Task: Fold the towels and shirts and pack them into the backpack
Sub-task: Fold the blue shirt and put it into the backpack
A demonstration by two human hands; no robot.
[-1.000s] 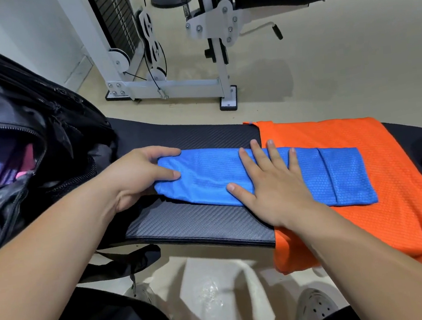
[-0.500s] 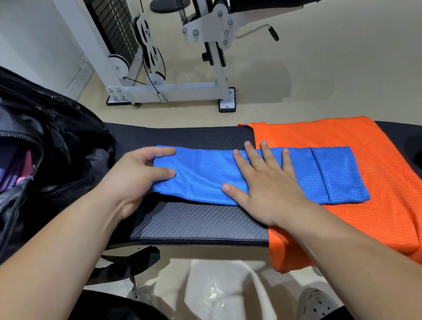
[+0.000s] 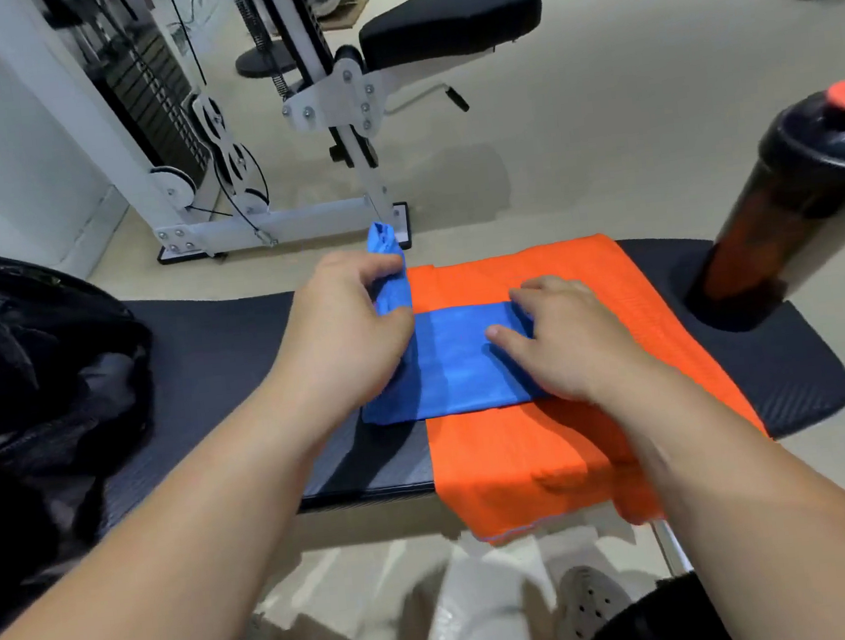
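At centre of the padded tabletop (image 3: 217,350), the blue towel (image 3: 461,367) lies half on the bare pad and half on the orange cloth (image 3: 552,452). My left hand (image 3: 344,337) grasps the towel's 9 o'clock end, lifted clear with the free tip standing up toward 12 o'clock. My right hand (image 3: 578,351) rests on the 3 o'clock end, thumb on top and fingers bent over the far edge; whether they pinch it, I cannot tell.

Handling, as judged: thin, light, limp mesh fabric that holds no shape. Grip it at edges and corners, and pin the fold line flat. It may slide on the orange cloth beneath.

The pad is dark, textured and firm. The backpack (image 3: 40,387) sits at 9 o'clock, a dark shaker bottle (image 3: 802,211) at 2 o'clock. A weight machine (image 3: 259,144) stands on the beige floor (image 3: 623,120) at 11 o'clock.
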